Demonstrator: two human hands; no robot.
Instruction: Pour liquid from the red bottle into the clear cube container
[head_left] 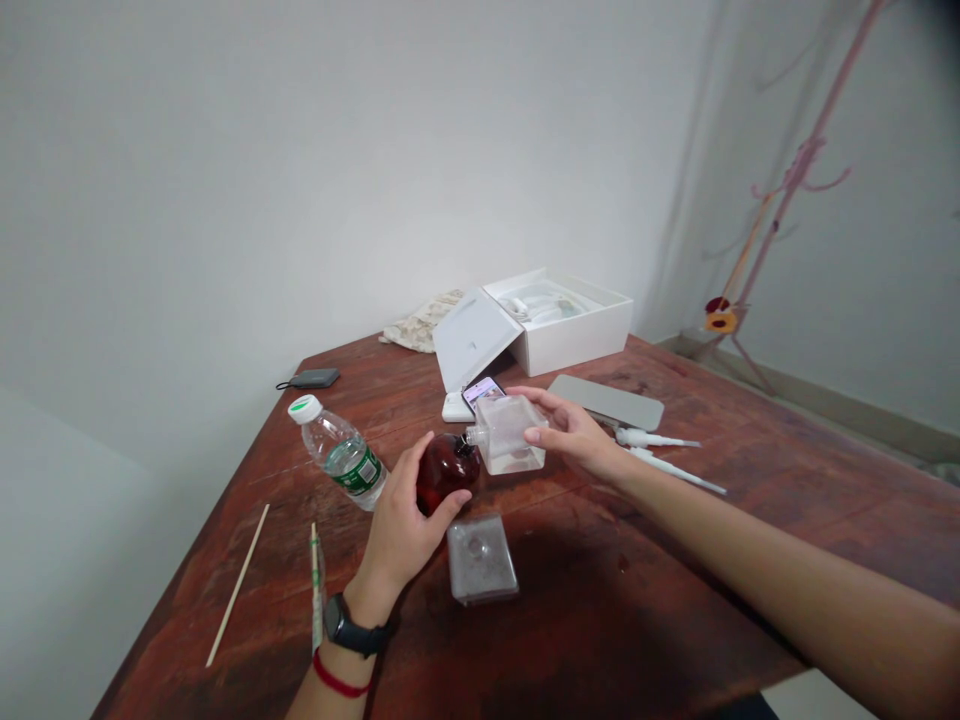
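Observation:
My left hand [409, 520] is wrapped round a rounded dark amber bottle [442, 472], its neck tilted toward the right. In my right hand [566, 435] is a clear square bottle [514, 433], tipped on its side so its threaded neck meets the amber bottle's mouth. Whether liquid passes between them I cannot tell. Just in front of the bottles, a second clear square container [482, 560] rests on the table. Two white pump heads [660, 438] with long tubes lie to the right of my right hand.
A water bottle [349, 460] stands at the left, near a grey power bank [311, 378]. Chopsticks [238, 585] lie at the front left. Behind the bottles are a phone [484, 390], an opened white box [577, 335], a cloth [424, 325] and a flat silver case [615, 400].

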